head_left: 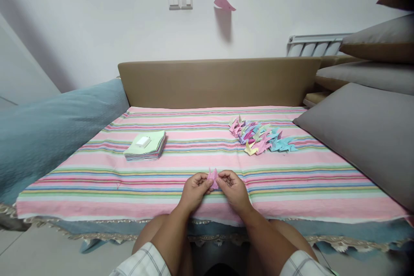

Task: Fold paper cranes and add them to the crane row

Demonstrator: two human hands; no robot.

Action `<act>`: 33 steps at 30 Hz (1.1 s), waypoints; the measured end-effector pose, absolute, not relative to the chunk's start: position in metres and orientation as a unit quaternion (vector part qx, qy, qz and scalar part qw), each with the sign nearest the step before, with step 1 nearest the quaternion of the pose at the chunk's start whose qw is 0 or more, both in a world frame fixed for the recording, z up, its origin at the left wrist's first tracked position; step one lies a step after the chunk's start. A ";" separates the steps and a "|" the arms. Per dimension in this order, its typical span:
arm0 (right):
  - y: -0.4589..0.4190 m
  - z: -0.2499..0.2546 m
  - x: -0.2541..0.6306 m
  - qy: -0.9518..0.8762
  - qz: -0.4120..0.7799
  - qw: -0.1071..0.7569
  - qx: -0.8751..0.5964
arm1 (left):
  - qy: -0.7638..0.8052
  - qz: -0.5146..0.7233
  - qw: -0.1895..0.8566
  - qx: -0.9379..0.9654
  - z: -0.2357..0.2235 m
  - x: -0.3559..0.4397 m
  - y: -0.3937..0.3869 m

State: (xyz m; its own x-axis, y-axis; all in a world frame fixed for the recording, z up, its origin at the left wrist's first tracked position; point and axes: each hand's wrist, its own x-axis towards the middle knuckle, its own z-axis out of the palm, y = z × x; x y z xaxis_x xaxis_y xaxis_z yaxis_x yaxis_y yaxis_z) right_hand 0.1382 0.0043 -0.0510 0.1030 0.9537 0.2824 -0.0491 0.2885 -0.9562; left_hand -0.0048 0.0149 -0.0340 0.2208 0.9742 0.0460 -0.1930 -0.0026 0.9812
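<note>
Head view: where's the pink folded paper (212,178), and who has it?

Between both hands, just above the striped cloth (97,183). Left hand (194,191) pinches one side, thumb against curled fingers; right hand (233,188) pinches the other, same way.

Risks?

Tearing, probably, if the hands pull apart too hard; thin points could crumple under a tight pinch. One side slipping loose might skew a crease.

Anything near enough to knock?

Unlikely. Paper pile (258,139) and paper stack (149,150) with its small white box (143,142) both sit well apart from the hands.

Unclear bits?

Fingertips partly hidden behind the paper; creases too small to read. Pile overlaps, no sure count. Cushions (359,133) cut off at right.
</note>
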 end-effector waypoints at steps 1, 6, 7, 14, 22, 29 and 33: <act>0.004 -0.051 0.138 -0.527 0.414 0.605 -0.430 | 0.385 0.493 0.591 0.509 -0.034 -0.005 0.015; 0.003 -0.050 0.137 -0.541 0.440 0.583 -0.417 | 0.417 0.513 0.565 0.494 -0.036 -0.005 0.015; 0.003 -0.049 0.137 -0.547 0.445 0.575 -0.415 | 0.421 0.514 0.566 0.489 -0.036 -0.005 0.015; 0.003 -0.047 0.140 -0.576 0.442 0.546 -0.418 | 0.418 0.527 0.522 0.524 -0.036 -0.007 0.015; 0.000 -0.044 0.141 -0.597 0.440 0.523 -0.421 | 0.393 0.555 0.553 0.482 -0.036 -0.009 0.015; -0.001 -0.044 0.138 -0.571 0.474 0.539 -0.399 | 0.381 0.500 0.601 0.494 -0.028 -0.006 0.012; -0.002 -0.045 0.139 -0.590 0.429 0.545 -0.413 | 0.395 0.513 0.573 0.503 -0.031 -0.008 0.014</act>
